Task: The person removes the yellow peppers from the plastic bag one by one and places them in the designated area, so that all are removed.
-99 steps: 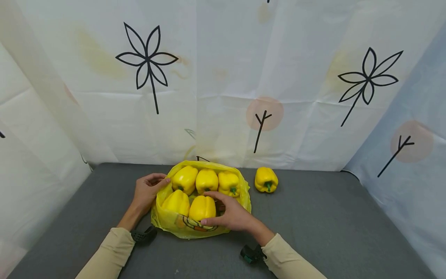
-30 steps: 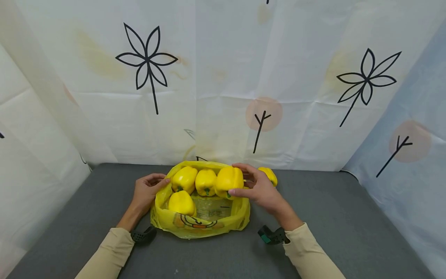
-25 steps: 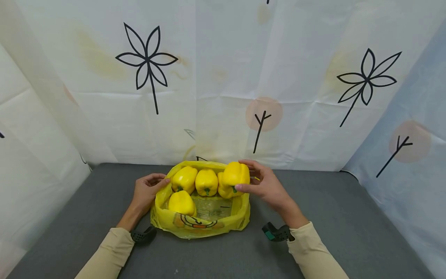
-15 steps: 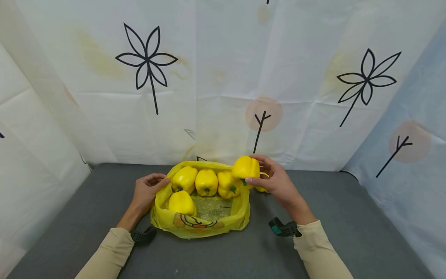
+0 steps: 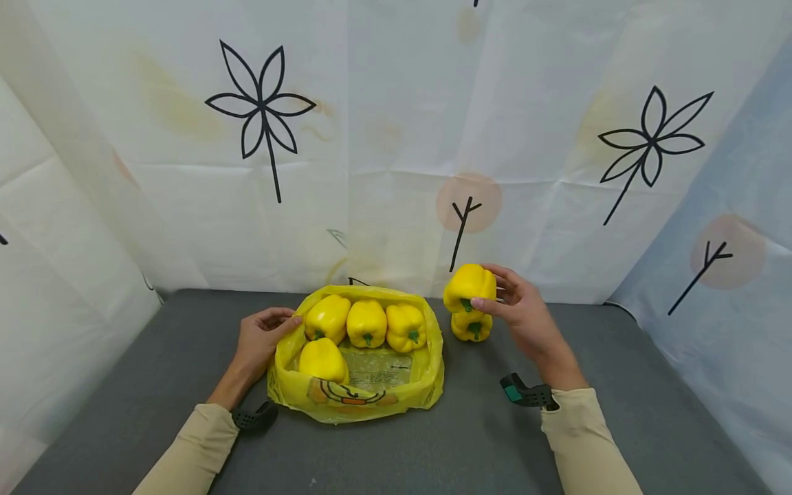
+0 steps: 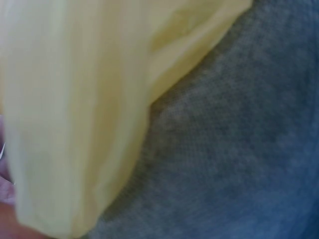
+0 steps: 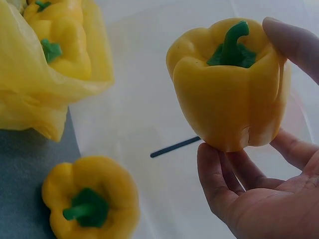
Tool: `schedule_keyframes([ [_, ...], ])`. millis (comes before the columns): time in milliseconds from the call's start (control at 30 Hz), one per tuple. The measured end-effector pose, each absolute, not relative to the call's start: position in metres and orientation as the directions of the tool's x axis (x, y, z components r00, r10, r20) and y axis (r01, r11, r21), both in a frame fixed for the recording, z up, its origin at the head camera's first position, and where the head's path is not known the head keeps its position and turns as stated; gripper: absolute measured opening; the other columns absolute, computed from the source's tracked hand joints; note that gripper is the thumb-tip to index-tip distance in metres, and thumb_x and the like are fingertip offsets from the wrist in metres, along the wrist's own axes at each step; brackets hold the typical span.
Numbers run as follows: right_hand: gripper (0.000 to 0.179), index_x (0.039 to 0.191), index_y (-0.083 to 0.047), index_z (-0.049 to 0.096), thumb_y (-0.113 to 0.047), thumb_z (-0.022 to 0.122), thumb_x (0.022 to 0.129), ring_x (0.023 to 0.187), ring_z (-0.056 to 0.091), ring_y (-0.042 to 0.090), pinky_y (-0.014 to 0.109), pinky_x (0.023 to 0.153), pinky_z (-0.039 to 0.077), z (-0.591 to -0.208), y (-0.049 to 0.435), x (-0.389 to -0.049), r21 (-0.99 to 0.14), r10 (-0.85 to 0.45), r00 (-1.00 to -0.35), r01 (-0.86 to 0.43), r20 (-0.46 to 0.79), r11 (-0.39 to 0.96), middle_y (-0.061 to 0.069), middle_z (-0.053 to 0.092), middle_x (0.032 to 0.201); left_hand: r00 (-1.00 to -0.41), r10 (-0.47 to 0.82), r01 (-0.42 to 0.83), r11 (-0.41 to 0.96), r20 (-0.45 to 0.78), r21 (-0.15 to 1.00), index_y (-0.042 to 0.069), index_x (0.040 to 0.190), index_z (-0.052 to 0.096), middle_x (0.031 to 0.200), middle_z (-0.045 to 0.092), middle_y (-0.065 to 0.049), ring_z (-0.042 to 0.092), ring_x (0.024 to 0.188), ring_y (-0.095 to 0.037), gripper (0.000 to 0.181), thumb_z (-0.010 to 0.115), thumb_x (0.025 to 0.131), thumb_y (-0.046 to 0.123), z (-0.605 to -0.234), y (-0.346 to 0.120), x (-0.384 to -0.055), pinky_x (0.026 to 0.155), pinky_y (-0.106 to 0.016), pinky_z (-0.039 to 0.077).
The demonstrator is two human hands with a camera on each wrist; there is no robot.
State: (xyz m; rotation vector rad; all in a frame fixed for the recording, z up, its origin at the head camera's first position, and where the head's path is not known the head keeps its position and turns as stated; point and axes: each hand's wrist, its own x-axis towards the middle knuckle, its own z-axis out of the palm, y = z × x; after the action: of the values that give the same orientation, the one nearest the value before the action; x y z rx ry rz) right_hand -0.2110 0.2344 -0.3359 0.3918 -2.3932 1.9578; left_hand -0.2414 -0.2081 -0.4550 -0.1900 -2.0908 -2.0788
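Note:
My right hand grips a yellow bell pepper between thumb and fingers, its green stem showing. In the head view it is held above and partly in front of another yellow bell pepper that sits on the table. A yellow plastic bag lies with its mouth wide, several more bell peppers inside: a row at the back and one at front left. My left hand pinches the bag's left rim; in the left wrist view the bag hides most of that hand.
A grey cloth table lies under everything. A white patterned sheet hangs just behind its back edge, with more sheets at both sides. Dark bands sit on both wrists.
My right hand has taken the front bell pepper out of the bag and carried it right and up, over the one on the table. The left hand has stayed at the rim.

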Motion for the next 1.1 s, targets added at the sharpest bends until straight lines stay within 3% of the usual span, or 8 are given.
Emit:
schedule_keyframes([
  [400, 0.068, 0.157, -0.005, 0.035, -0.013, 0.069, 0.099, 0.119, 0.053, 0.021, 0.022, 0.101, 0.042, -0.337, 0.262, -0.213, -0.968, -0.108, -0.978, -0.195, 0.179, 0.159, 0.015, 0.042, 0.146, -0.975, -0.033, 0.221, 0.014, 0.222, 0.975, -0.009, 0.109, 0.069, 0.086, 0.071, 0.002, 0.068, 0.077, -0.011, 0.028, 0.076, 0.094, 0.013, -0.455, -0.209, -0.241, 0.068, -0.025, 0.06],
  [733, 0.068, 0.158, -0.005, 0.033, -0.015, 0.068, 0.1, 0.114, 0.054, 0.019, 0.018, 0.096, 0.045, -0.342, 0.284, -0.216, -0.971, -0.078, -0.983, -0.177, 0.166, 0.163, 0.008, 0.045, 0.137, -0.975, -0.037, 0.218, 0.016, 0.219, 0.976, -0.01, 0.111, 0.068, 0.087, 0.072, 0.003, 0.069, 0.078, -0.011, 0.03, 0.076, 0.094, 0.014, -0.454, -0.209, -0.241, 0.069, -0.025, 0.06],
  [1100, 0.076, 0.16, -0.005, 0.027, -0.021, 0.07, 0.099, 0.117, 0.051, 0.014, 0.018, 0.096, 0.045, -0.353, 0.303, -0.218, -0.978, -0.038, -0.995, -0.096, 0.091, 0.184, 0.01, 0.042, 0.138, -0.976, -0.036, 0.215, 0.018, 0.215, 0.976, -0.009, 0.11, 0.069, 0.086, 0.072, 0.003, 0.069, 0.078, -0.011, 0.029, 0.076, 0.094, 0.014, -0.455, -0.209, -0.242, 0.069, -0.025, 0.06],
])
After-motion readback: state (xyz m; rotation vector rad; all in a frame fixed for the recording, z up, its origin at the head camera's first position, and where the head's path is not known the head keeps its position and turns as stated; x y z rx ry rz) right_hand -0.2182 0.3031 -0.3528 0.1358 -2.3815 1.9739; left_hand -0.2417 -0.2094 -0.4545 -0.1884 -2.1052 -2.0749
